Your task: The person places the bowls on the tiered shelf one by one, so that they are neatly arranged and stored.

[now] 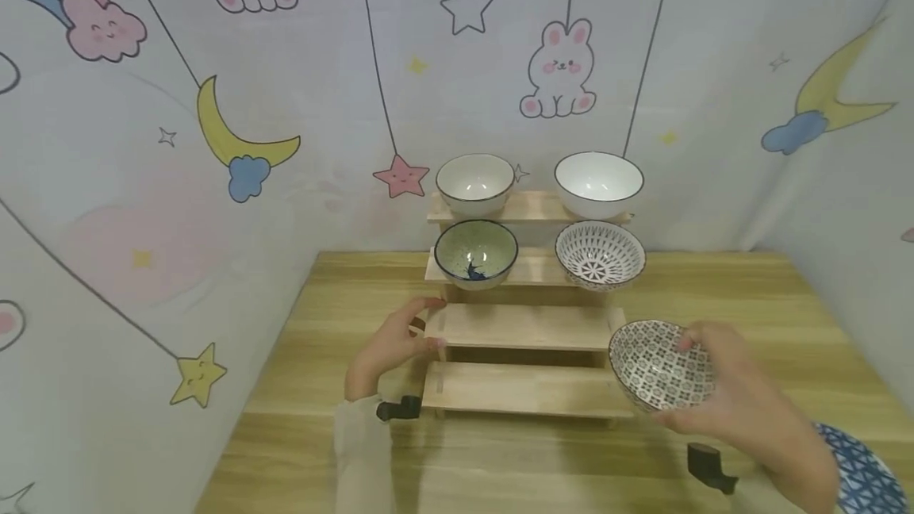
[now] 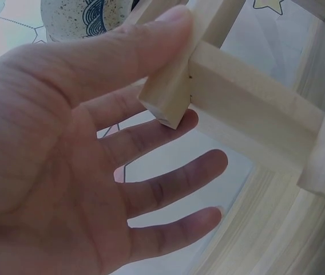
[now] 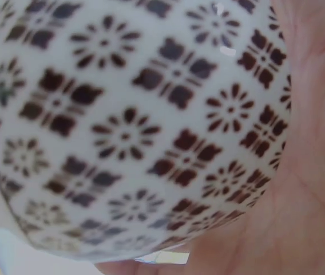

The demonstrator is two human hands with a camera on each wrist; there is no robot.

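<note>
My right hand (image 1: pixel 739 407) grips a bowl with a dark flower pattern (image 1: pixel 660 363) by its rim, thumb inside it. The bowl is tilted beside the right end of the wooden tiered rack (image 1: pixel 528 324). Its patterned outer wall (image 3: pixel 125 134) fills much of the right wrist view, against the palm. At the rack's left side my left hand (image 1: pixel 393 343) pinches the end of the second board from the bottom. In the left wrist view the thumb lies on the wooden end (image 2: pixel 168 94), while the lower fingers extend loosely past it.
On the top tier stand a cream bowl (image 1: pixel 474 185) and a white bowl (image 1: pixel 598 185). Below them are a green bowl (image 1: pixel 476 252) and a black-and-white patterned bowl (image 1: pixel 600 255). A blue patterned dish (image 1: pixel 867 474) lies at the lower right, partly behind the right forearm.
</note>
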